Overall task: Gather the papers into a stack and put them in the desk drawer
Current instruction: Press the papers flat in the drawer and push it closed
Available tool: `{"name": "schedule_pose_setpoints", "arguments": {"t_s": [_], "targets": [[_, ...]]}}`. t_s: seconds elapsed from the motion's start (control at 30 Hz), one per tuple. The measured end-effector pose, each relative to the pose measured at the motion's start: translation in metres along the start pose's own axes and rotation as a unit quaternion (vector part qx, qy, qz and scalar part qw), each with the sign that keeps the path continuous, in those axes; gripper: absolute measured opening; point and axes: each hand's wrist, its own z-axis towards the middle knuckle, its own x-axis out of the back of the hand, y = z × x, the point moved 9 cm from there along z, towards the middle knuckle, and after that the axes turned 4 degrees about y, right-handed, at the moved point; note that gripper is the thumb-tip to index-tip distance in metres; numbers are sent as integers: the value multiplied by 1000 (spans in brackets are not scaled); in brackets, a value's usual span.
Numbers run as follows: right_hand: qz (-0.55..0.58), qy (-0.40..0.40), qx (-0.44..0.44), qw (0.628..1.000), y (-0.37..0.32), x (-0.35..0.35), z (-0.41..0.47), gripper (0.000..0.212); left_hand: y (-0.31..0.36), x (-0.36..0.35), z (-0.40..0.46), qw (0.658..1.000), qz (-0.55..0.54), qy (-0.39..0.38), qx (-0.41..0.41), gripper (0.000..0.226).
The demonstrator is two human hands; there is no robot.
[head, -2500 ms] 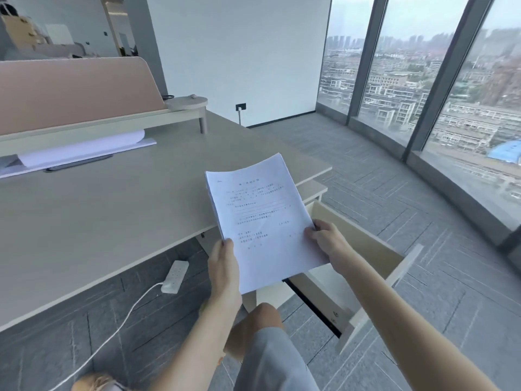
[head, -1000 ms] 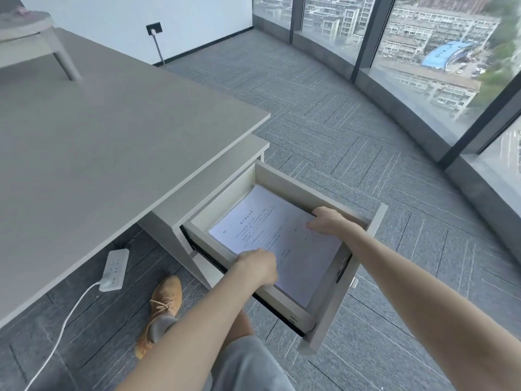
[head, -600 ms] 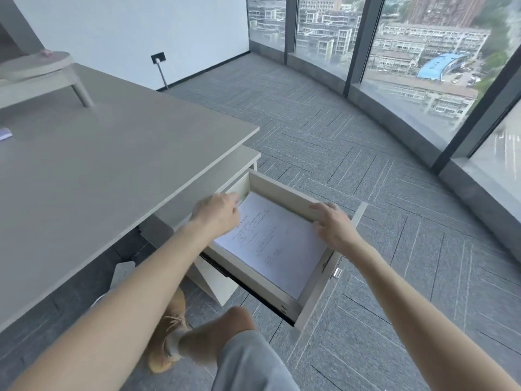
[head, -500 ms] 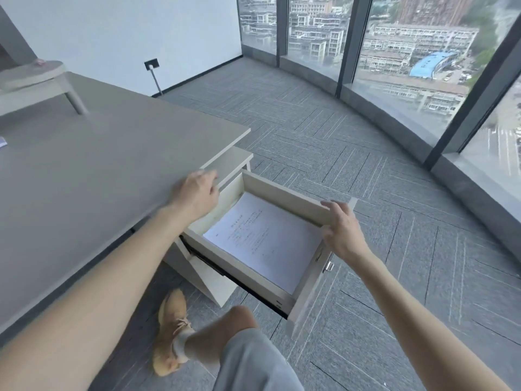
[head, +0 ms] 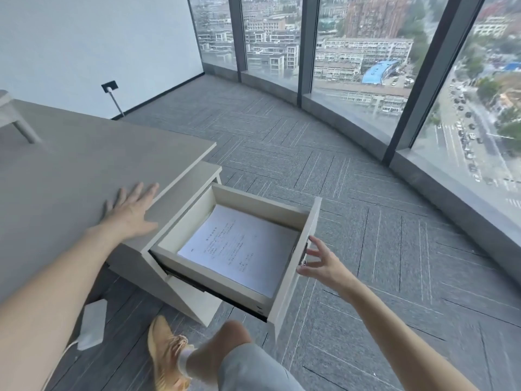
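Note:
The white stack of printed papers (head: 239, 248) lies flat on the bottom of the desk drawer (head: 262, 204), which stands pulled out from under the grey desk (head: 70, 176). My left hand (head: 132, 210) rests flat on the desk top near its corner, fingers spread, holding nothing. My right hand (head: 320, 261) hovers with fingers apart just outside the drawer's front panel, close to its edge, apart from the papers.
A white power strip (head: 91, 324) with a cable lies on the grey carpet under the desk. My knee and an orange shoe (head: 166, 354) sit below the drawer. Floor-to-ceiling windows (head: 352, 52) curve around the right side. A shelf leg (head: 24, 128) stands on the desk's far left.
The paper stack went from both hands down into the drawer. Both hands let go; the left moved onto the desk top and the right pulled back off the drawer's front.

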Motion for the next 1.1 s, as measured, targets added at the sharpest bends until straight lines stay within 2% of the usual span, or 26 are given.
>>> {"name": "schedule_pose_setpoints", "arguments": {"t_s": [0.63,1.1], "targets": [[15,-25,35,999,-40,-113,89,96,2,7,35,998,-13,54,-14,79],[-26,-32,68,997,-78,-180,138,124,4,8,35,998,-8,67,-18,79]]}}
